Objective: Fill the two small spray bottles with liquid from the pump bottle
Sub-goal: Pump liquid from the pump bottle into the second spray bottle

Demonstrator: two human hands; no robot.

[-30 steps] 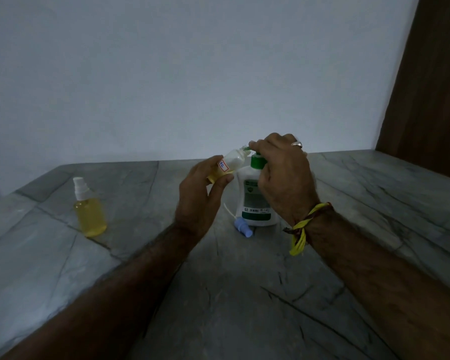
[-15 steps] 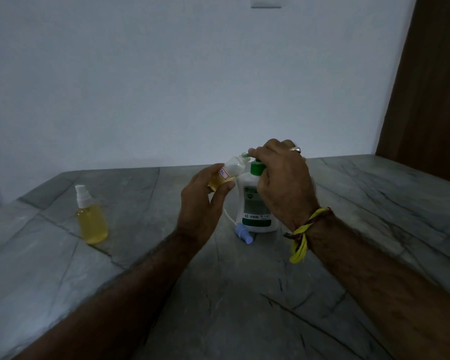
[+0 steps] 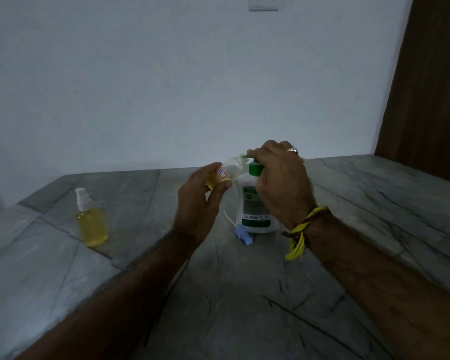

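Head view shows you a big grey stone counter (image 3: pixel 244 307) with a white wall (image 3: pixel 166 87) behind it. Your two arms reach in over it.

Next in size is the pump bottle (image 3: pixel 252 203). It is white with a green label, and it stands upright in the middle of the counter. Your right hand (image 3: pixel 281 183) is curled over its green pump top, with the fingers (image 3: pixel 257 153) bent down on the spout. It looks light and easy to tip, so press straight down and not sideways.

Your left hand (image 3: pixel 198 201) holds the open spray bottle (image 3: pixel 225 174). Thumb and fingers wrap round its lower half. It is tilted, and its mouth is right at the pump spout. There is a little yellow liquid in it. It is small and smooth, and may get slippery if liquid runs down it, so hold it round the middle and keep it steady.

The other spray bottle (image 3: pixel 91 224) stands alone, well apart on the left. It looks nearly full, with its white cap on.

Smallest is the blue spray cap (image 3: pixel 243 235). It lies on the counter just in front of the pump bottle, with its thin tube showing.
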